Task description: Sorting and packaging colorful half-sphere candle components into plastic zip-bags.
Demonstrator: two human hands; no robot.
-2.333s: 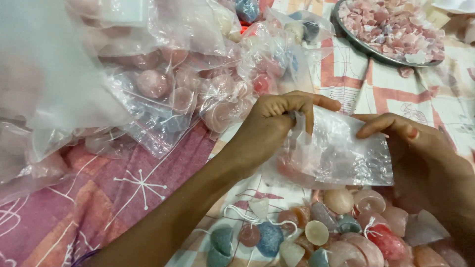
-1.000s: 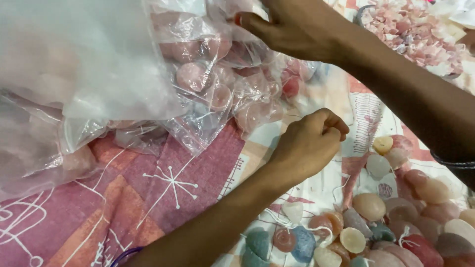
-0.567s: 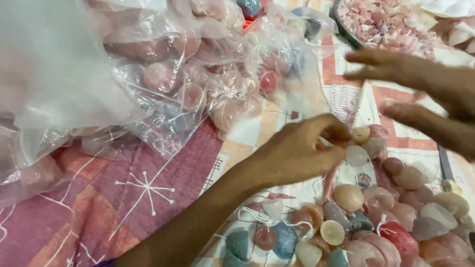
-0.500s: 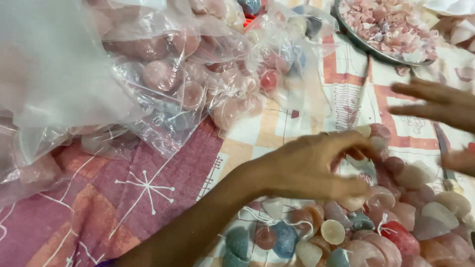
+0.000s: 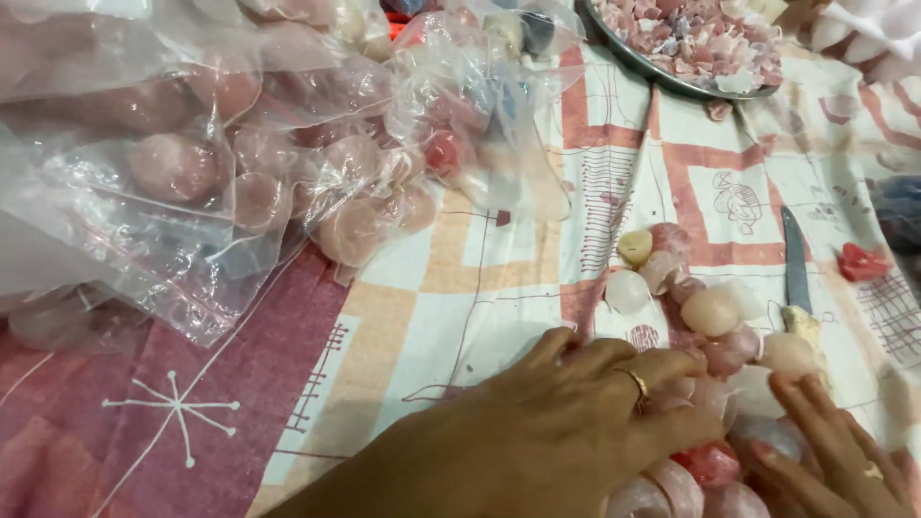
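A heap of small rounded shell-like pieces (image 5: pixel 710 312) in pink, white, cream and red lies on the patterned cloth (image 5: pixel 460 288) at the lower right. My left hand (image 5: pixel 576 422), with a ring on one finger, lies palm down over the near part of the heap. Its fingers curl onto the pieces and the fingertips are hidden among them. My right hand (image 5: pixel 825 451) comes in from the bottom right with its fingers stretched flat on the heap's right side, holding nothing.
Clear plastic bags (image 5: pixel 240 173) filled with pink round pieces are piled at the upper left. A metal plate (image 5: pixel 614 48) of pink and white fragments sits at the top. A knife (image 5: pixel 794 264) lies right of the heap, with a red scrap (image 5: pixel 861 262) beyond it.
The clear bag held in both hands earlier is gone from them. My left hand has come down onto the heap, and my right hand has dropped from above to the heap's right side.
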